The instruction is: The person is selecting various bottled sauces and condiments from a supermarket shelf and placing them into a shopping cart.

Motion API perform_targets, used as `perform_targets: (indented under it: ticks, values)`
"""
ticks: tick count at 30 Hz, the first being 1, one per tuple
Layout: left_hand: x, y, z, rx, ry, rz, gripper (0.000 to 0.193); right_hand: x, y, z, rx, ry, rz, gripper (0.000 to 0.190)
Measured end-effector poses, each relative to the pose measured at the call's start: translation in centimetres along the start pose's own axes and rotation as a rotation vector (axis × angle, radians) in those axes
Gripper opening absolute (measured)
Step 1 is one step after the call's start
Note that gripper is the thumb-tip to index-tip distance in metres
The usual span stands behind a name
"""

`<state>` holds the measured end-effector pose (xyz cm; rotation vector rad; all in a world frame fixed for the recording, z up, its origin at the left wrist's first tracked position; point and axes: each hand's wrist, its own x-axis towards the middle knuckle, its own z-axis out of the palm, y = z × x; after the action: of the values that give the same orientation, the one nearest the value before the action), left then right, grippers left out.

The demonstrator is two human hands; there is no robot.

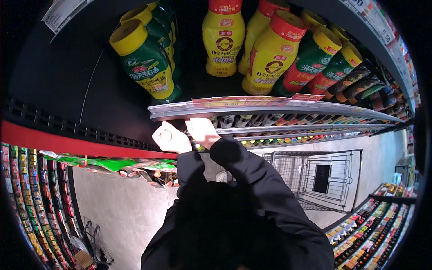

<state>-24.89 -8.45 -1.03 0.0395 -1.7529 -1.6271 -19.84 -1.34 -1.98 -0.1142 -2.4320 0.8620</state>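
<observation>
My left hand point(172, 137) is curled at the left end of a grey shelf edge point(236, 108). It is overexposed, and a pale round shape shows within its fingers; I cannot tell whether that is an object. Beside it, my right hand point(201, 130) reaches in just below the same edge, which hides its fingertips. Small bottles point(226, 120) stand on the lower shelf to its right. Above the hands, a green bottle with a yellow cap point(145, 64) leans at the left, and yellow sauce bottles with red caps point(222, 44) stand further right.
Red and green bottles point(310, 57) fill the upper shelf's right side. A black perforated panel with a red strip point(67, 138) runs along the left, above green plastic packages point(114, 163). A wire shopping cart point(314, 179) stands behind on the right, near stocked shelves point(371, 233).
</observation>
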Motion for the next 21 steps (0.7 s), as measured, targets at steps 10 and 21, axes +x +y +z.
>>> perform_targets:
  ticks: [10, 21]
  values:
    - [-1.3, 2.2, -2.3, 0.128, -0.285, 0.179, 0.016, 1.4, 0.5, 0.9, 0.074, -0.276, 0.068, 0.02]
    - [-4.7, 7.0, -9.4, -0.391, -0.666, 0.228, 0.018, 1.9, -2.6, 0.1, -0.13, -0.141, 0.062, 0.022]
